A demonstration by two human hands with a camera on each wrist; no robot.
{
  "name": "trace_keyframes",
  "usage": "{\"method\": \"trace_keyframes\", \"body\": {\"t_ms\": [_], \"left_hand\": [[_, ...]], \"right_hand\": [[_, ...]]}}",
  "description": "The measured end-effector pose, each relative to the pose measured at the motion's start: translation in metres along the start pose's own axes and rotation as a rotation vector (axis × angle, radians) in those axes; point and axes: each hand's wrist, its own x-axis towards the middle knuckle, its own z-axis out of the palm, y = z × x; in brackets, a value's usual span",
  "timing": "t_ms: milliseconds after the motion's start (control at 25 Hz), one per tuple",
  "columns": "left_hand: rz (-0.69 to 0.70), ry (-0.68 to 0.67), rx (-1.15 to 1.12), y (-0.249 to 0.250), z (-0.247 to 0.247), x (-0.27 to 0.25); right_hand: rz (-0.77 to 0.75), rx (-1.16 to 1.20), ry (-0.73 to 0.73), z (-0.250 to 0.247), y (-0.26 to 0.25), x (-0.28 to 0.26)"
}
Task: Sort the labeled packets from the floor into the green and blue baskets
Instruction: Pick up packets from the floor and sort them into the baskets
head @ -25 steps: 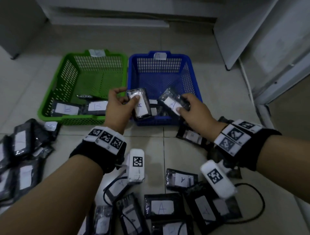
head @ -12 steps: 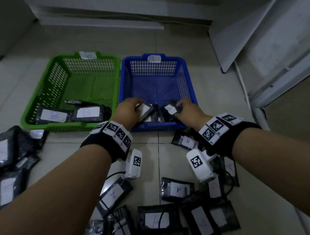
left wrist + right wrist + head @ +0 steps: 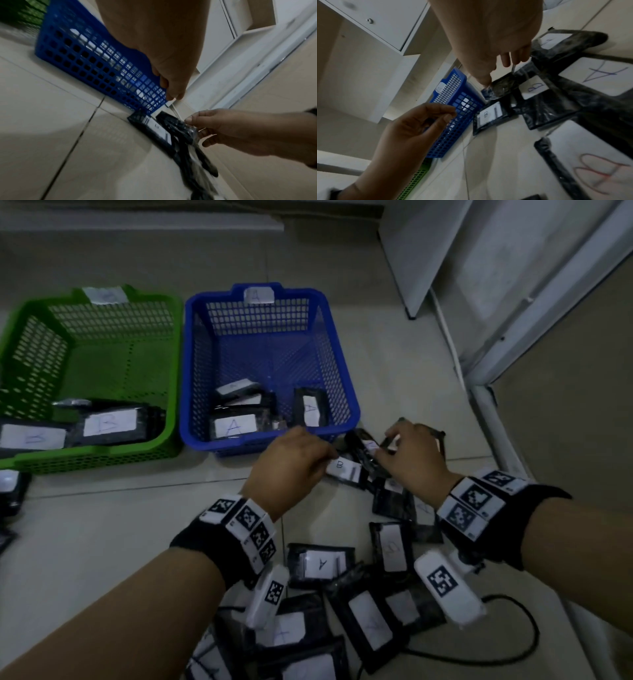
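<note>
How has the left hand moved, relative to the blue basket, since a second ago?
Yes. The left hand, earlier above the blue basket holding a packet, has come back over its near rim and hangs empty above the B packet.

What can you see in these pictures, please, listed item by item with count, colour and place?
Green basket: one, green, on the floor at left; white tag on its far rim.
Blue basket: one, blue, right beside the green one; white tag on its far rim.
Packets in the green basket: at least two, black with white B labels.
Packets in the blue basket: at least three, black with white A labels.
Loose packets: many, black with white labels, on the floor near the person; more at far left.
B packet: one, black, on the floor between the hands.
Left hand: beside the B packet, holding nothing.
Right hand: fingers on a packet edge.
</note>
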Motion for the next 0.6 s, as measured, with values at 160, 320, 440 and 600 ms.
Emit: {"method": "trace_keyframes", "body": {"t_ms": [160, 320, 440, 600], "left_hand": [[-0.119, -0.309, 0.058, 0.006, 0.031, 0.007], [-0.157, -0.384, 0.167, 0.004, 0.046, 0.013], [-0.134, -0.338, 0.208, 0.003, 0.045, 0.012], [-0.207, -0.418, 0.122, 0.006, 0.033, -0.002]], "right_hand": [[0.078, 0.114, -0.150, 0.009, 0.015, -0.001], [0.036, 0.069, -0.261, 0.019, 0.011, 0.004], [0.062, 0.092, -0.279, 0.022, 0.003, 0.001], [0.150, 0.262, -0.280, 0.011, -0.008, -0.018]]}}
